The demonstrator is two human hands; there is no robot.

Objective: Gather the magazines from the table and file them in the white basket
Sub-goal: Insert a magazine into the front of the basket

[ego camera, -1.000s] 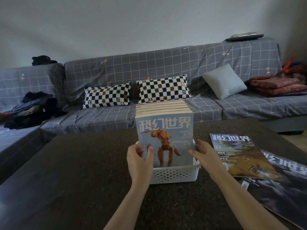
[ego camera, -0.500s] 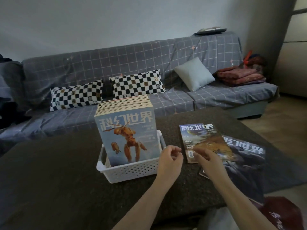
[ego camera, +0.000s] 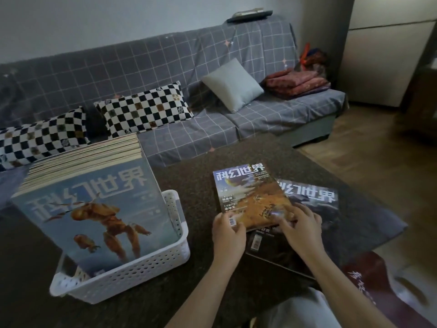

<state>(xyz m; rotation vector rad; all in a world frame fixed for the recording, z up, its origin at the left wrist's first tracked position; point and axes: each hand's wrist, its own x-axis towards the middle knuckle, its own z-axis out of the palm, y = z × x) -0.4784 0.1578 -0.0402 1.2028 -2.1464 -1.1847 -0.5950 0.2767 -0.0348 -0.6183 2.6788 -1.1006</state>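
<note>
A white perforated basket (ego camera: 132, 273) stands on the dark table (ego camera: 194, 181) at the left, packed with several upright magazines; the front one (ego camera: 94, 209) shows an orange robot on pale blue. To its right an orange-and-blue magazine (ego camera: 250, 195) lies flat, overlapping a darker magazine (ego camera: 316, 204) under it. My left hand (ego camera: 227, 235) pinches the near left corner of the orange-and-blue magazine. My right hand (ego camera: 300, 228) rests with spread fingers on its near right corner.
A grey checked sofa (ego camera: 272, 114) runs behind the table with two black-and-white checkered pillows (ego camera: 144, 110), a grey cushion (ego camera: 233, 85) and folded red blankets (ego camera: 295, 82). Wooden floor (ego camera: 378, 150) lies to the right. A dark red item (ego camera: 369, 278) sits near the table's right corner.
Both hands left the basket's front magazine and moved right onto the orange-and-blue magazine. The view swung right, so the basket now sits at the left.
</note>
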